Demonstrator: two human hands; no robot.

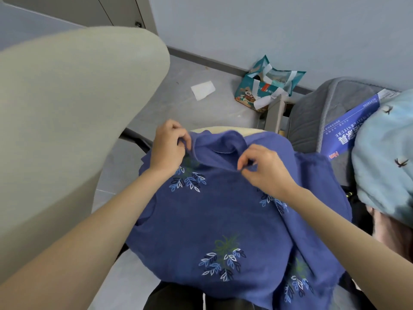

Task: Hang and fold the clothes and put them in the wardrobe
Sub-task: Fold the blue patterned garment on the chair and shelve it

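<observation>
Two hands work at the far edge of a blue top (212, 215) printed with sprigs of white and pale-blue leaves; the left hand (168, 148) has its fingers curled and pinches the left end of the collar (221, 142), and the right hand (266, 166) pinches a fold of the same collar between thumb and forefinger at its right end; which other fingers touch the cloth is hard to make out. The top lies spread front-up over a cream seat (225, 128), of which only a thin strip of the far rim shows past the collar; the rest of the seat is hidden under the cloth. The top's right side hangs past the seat in loose folds, and its near hem is cut off by the bottom edge of the view; something dark (174, 296) shows below that hem, too little of it to name. A broad beige chair back (67, 121) fills the left of the view, blurred and cropped. On the grey floor (183, 113) beyond the seat lie a white sheet of paper (203, 90) and, by the wall, a crumpled teal gift bag (266, 86). To the right stands a grey mattress (312, 121) bearing a blue label (350, 128), partly covered by a light-blue cloth with small bird prints (384, 153), itself cut off at the right edge.
</observation>
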